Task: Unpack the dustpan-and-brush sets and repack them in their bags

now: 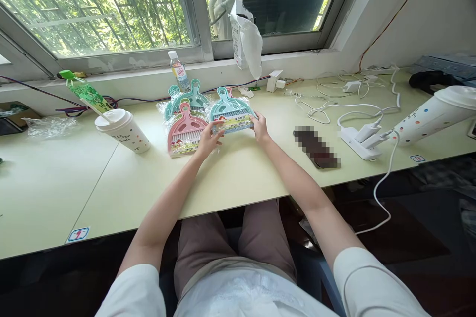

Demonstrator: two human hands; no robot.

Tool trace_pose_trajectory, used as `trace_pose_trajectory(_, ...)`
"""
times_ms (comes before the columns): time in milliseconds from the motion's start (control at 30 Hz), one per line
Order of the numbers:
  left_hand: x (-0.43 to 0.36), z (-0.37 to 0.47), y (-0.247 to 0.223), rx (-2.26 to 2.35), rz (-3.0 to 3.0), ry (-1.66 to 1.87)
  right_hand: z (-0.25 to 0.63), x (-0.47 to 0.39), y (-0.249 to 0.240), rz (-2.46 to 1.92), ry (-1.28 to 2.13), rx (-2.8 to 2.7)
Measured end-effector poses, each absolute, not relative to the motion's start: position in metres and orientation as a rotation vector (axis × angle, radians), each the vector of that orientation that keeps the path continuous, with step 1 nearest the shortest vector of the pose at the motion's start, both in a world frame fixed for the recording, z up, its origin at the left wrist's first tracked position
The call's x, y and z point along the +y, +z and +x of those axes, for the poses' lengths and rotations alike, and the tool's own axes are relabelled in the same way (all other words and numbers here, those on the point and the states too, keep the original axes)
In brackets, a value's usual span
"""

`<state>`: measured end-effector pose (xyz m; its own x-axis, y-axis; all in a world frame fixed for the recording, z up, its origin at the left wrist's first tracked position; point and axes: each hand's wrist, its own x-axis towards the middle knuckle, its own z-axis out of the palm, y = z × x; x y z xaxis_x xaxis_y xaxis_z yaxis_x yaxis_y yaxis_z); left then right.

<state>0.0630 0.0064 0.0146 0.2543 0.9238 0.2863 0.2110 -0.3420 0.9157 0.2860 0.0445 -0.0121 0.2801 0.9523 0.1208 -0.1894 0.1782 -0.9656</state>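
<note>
A blue mini dustpan and brush set in clear wrap is gripped at both sides by my hands. My left hand closes on its lower left corner, while my right hand pinches its right edge. Just left of it lies a pink dustpan and brush set, close to my left fingers. Behind the pink one rests a teal dustpan and brush set, partly covered. A bit of pink shows behind the blue set's handle.
A white lidded cup and a green-capped bottle stand left. A small bottle stands by the sill. To the right are a phone, a power strip with white cables and a large spotted cup.
</note>
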Motion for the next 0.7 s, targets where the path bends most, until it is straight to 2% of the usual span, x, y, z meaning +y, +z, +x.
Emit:
trace_pose_trajectory(233,0.008,0.067,0.006,1.106,1.467,1.361,0.276,0.039,-0.007,-1.084,1.055,-1.0)
trace_pose_trajectory(433,0.01,0.061,0.003,1.202,1.417,1.407,0.279,0.03,0.0,-0.98,1.2,-1.204)
trace_pose_trajectory(700,0.015,0.062,-0.01,1.324,1.552,1.39,0.286,0.04,-0.012,-1.089,1.132,-1.192)
